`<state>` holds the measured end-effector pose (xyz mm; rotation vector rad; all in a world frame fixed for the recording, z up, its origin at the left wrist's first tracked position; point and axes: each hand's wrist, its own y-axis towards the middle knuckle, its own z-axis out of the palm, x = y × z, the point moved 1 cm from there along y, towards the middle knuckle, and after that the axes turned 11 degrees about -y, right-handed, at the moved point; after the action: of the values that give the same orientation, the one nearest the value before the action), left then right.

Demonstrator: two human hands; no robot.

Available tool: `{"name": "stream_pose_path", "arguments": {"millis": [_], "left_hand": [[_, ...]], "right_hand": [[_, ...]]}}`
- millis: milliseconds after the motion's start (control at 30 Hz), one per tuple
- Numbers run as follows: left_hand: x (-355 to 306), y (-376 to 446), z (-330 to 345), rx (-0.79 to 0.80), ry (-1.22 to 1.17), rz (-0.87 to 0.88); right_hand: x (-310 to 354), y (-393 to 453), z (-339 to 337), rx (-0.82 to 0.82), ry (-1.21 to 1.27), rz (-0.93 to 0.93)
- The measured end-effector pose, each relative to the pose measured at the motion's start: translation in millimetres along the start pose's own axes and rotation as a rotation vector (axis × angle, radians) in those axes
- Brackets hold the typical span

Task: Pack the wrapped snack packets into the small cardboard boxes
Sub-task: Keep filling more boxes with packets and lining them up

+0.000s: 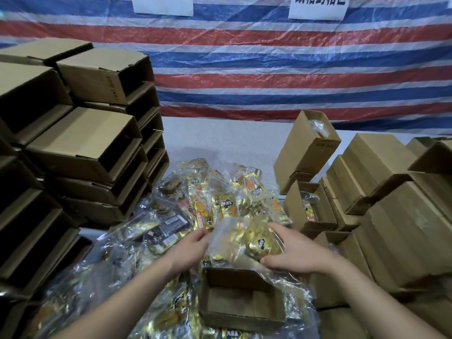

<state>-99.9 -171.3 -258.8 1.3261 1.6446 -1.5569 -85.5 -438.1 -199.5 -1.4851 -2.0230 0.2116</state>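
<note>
both hands (247,250) grip packet (241,241) | long axis left-right (crinkled) | above open box (241,314)

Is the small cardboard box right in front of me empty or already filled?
Empty. The open box shows bare cardboard bottom; the snack bag sits above it in both hands.

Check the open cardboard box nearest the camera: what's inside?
The open cardboard box shows only bare cardboard floor; its far edge is covered by the clear packet bag both hands hold above.
</note>
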Motion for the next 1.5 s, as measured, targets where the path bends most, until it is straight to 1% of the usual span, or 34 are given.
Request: {"name": "stream_pose_path", "arguments": {"millis": [67, 133, 200, 233, 300, 367, 400, 500, 567, 667, 767, 867, 933, 1033, 1133, 1200, 1267, 1367, 1500], "left_hand": [[22, -7, 4, 0.018, 0.162, 0.008], [39, -14, 10, 0.079, 0.250, 0.043], [52, -17, 18, 0.155, 0.239, 0.056], [59, -16, 22, 0.166, 0.217, 0.044], [72, -11, 26, 0.111, 0.161, -0.002], [80, -8, 31, 0.047, 0.131, -0.085], [82, -6, 33, 0.028, 0.116, -0.122], [85, 0, 36, -0.016, -0.025, -0.205], [84, -1, 35, -0.030, -0.099, -0.245], [87, -4, 34, -0.007, -0.056, -0.245], [85, -6, 35, 0.036, 0.093, -0.185], [82, -6, 35, 0.005, 0.112, -0.195], [83, -6, 35, -0.006, 0.128, -0.182], [87, -4, 34, 0.000, 0.171, -0.173], [93, -3, 30, -0.029, 0.050, -0.231], [96, -5, 28, -0.002, 0.052, -0.235], [98, -9, 26, 0.056, 0.115, -0.182], [94, -14, 25, 0.102, 0.112, -0.130], [85, -22, 26, 0.153, 0.042, -0.149]], "right_hand": [[7, -2, 0, 0.019, -0.155, -0.026], [14, -2, 3, 0.030, -0.209, -0.060], [25, -2, 11, 0.085, -0.180, -0.110], [30, 0, 18, 0.130, -0.170, -0.132], [39, 5, 35, 0.208, -0.219, -0.163], [44, 11, 52, 0.243, -0.296, -0.186], [44, 13, 58, 0.258, -0.292, -0.193], [44, 22, 68, 0.307, -0.279, -0.149], [43, 28, 68, 0.368, -0.278, -0.104], [44, 34, 69, 0.498, -0.299, -0.053], [48, 40, 76, 0.605, -0.356, 0.005], [53, 47, 81, 0.728, -0.266, 0.073], [55, 52, 85, 0.776, -0.226, 0.086], [56, 58, 95, 0.737, -0.260, 0.068], [53, 63, 108, 0.647, -0.341, 0.022], [50, 63, 117, 0.602, -0.290, 0.003], [47, 62, 122, 0.565, -0.227, 0.003], [40, 60, 128, 0.552, -0.187, 0.037], [39, 58, 141, 0.589, -0.287, 0.062]]}}
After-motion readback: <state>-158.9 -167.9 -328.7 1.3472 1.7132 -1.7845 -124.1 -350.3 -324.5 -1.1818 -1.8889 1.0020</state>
